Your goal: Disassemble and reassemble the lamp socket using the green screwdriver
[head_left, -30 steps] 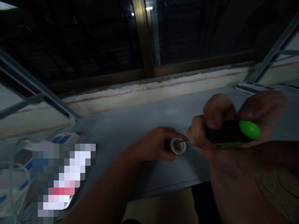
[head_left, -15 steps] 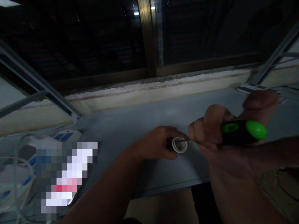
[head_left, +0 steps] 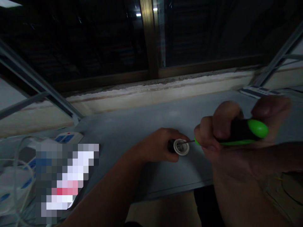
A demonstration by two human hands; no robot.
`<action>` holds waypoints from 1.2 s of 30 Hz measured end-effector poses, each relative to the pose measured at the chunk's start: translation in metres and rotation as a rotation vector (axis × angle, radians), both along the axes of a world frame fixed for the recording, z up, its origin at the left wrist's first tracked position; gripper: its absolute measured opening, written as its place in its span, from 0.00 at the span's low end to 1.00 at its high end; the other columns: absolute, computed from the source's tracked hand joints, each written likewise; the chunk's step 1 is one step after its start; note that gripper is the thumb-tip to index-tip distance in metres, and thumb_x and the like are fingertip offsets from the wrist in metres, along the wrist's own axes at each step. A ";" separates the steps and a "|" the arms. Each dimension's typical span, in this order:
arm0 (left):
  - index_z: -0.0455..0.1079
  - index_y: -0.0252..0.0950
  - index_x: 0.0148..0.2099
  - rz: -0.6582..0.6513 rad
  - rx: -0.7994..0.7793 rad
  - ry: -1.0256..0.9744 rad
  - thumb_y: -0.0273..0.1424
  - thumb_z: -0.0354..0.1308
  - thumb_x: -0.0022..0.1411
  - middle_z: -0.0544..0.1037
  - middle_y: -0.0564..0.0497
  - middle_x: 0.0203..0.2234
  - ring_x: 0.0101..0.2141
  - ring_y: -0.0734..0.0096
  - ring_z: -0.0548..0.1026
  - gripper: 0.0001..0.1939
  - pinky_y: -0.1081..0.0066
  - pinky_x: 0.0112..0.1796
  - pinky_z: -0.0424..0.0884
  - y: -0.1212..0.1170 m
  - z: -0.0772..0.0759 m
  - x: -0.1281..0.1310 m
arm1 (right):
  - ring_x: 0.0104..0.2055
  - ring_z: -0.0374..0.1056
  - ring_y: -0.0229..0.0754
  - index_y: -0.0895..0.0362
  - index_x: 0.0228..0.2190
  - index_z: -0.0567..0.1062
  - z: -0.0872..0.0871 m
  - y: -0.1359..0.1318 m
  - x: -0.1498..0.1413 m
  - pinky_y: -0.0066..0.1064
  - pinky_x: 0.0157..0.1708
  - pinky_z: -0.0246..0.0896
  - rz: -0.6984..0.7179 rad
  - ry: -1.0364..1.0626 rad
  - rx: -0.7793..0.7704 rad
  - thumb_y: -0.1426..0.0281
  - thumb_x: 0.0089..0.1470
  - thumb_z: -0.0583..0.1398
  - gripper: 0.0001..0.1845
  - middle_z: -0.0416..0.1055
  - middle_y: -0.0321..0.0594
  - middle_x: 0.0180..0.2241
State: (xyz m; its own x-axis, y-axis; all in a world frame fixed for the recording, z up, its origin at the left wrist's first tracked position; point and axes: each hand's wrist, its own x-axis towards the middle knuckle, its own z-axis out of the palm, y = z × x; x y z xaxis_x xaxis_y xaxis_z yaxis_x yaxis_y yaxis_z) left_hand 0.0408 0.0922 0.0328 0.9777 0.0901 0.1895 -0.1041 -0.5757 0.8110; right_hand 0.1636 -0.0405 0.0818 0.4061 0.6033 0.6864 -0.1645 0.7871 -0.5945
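Observation:
My left hand (head_left: 163, 145) is wrapped round a small black cylindrical piece with a white ring rim, which looks like a lamp socket (head_left: 181, 147). Its open end faces right, toward my other hand. My right hand (head_left: 220, 129) grips a screwdriver (head_left: 258, 128) with a black and bright green handle. The thin metal shaft points left and reaches into the socket's opening. Where exactly the tip rests inside is too dark to tell. Part of the black body is covered by my left fingers.
A blurred-out bright screen (head_left: 71, 176) lies left on the grey table (head_left: 113, 123). Beside it are white power strips (head_left: 68, 137) with cables. Another pale strip (head_left: 257, 91) sits at the back right. Metal frame legs (head_left: 56, 101) and a window ledge (head_left: 151, 93) bound the back.
The screwdriver handle has turned within my right hand, showing more green along its lower side. That hand has shifted slightly right, its fingers repositioned. The left hand and socket stay nearly still.

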 end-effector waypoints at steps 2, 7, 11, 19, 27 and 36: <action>0.79 0.33 0.48 0.009 -0.001 -0.002 0.19 0.67 0.49 0.81 0.50 0.40 0.41 0.66 0.77 0.21 0.71 0.43 0.70 -0.001 0.001 -0.001 | 0.28 0.68 0.36 0.47 0.34 0.72 0.001 0.006 -0.001 0.23 0.14 0.61 -0.072 -0.007 0.056 0.61 0.52 0.72 0.14 0.69 0.31 0.36; 0.78 0.32 0.44 0.014 0.000 -0.017 0.19 0.67 0.49 0.79 0.52 0.37 0.37 0.70 0.75 0.17 0.73 0.41 0.69 -0.001 0.001 -0.001 | 0.34 0.70 0.40 0.51 0.38 0.78 0.002 0.008 0.003 0.38 0.34 0.76 -0.062 -0.013 -0.039 0.61 0.62 0.65 0.07 0.68 0.36 0.32; 0.78 0.33 0.48 0.005 -0.005 0.003 0.20 0.67 0.49 0.80 0.51 0.39 0.38 0.67 0.76 0.21 0.71 0.41 0.70 -0.001 0.000 -0.001 | 0.21 0.61 0.37 0.47 0.43 0.77 0.000 0.000 0.002 0.30 0.22 0.65 0.054 0.040 -0.069 0.57 0.71 0.52 0.15 0.64 0.33 0.21; 0.77 0.33 0.45 -0.009 -0.021 -0.004 0.19 0.66 0.49 0.80 0.52 0.38 0.38 0.69 0.76 0.19 0.71 0.42 0.70 -0.001 0.002 -0.001 | 0.36 0.71 0.39 0.45 0.35 0.76 -0.002 0.011 0.001 0.30 0.26 0.72 -0.181 0.039 0.084 0.65 0.50 0.73 0.13 0.69 0.32 0.37; 0.78 0.35 0.48 0.010 -0.046 0.009 0.20 0.67 0.49 0.82 0.51 0.40 0.41 0.65 0.78 0.21 0.69 0.44 0.72 -0.001 0.000 -0.001 | 0.26 0.67 0.38 0.45 0.40 0.76 -0.001 -0.001 0.001 0.27 0.20 0.66 0.014 0.062 -0.020 0.58 0.67 0.59 0.08 0.69 0.34 0.27; 0.78 0.33 0.46 0.017 -0.020 -0.009 0.20 0.67 0.50 0.80 0.51 0.38 0.37 0.69 0.76 0.19 0.71 0.41 0.70 0.000 0.000 -0.001 | 0.25 0.69 0.37 0.50 0.38 0.76 0.006 0.001 0.004 0.30 0.22 0.69 -0.015 -0.013 -0.064 0.59 0.68 0.58 0.10 0.70 0.34 0.25</action>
